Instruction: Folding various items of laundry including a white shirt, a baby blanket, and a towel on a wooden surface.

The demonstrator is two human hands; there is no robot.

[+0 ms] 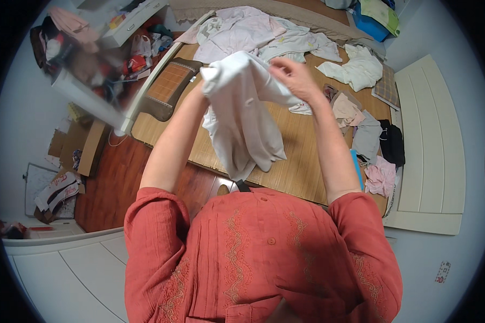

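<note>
A white garment (234, 99) is held up in front of me over the slatted wooden bed mat, its lower part hanging in loose folds. The cloth covers my left hand at its upper left corner; only my left forearm (175, 137) shows, so those fingers are hidden. At the upper right, my right hand (298, 81) has its fingers curled at the garment's edge, slightly blurred. Part of the cloth stretches beneath the right wrist. The garment's exact kind cannot be made out.
Pale clothes (242, 29) are heaped at the bed's far side, with a white garment (358, 69) to their right. Along the right edge lie grey clothing (367, 137), black clothing (392, 142) and pink clothing (381, 176). A brown-framed pillow (171, 86) sits left; a cardboard box (89, 148) stands on the floor.
</note>
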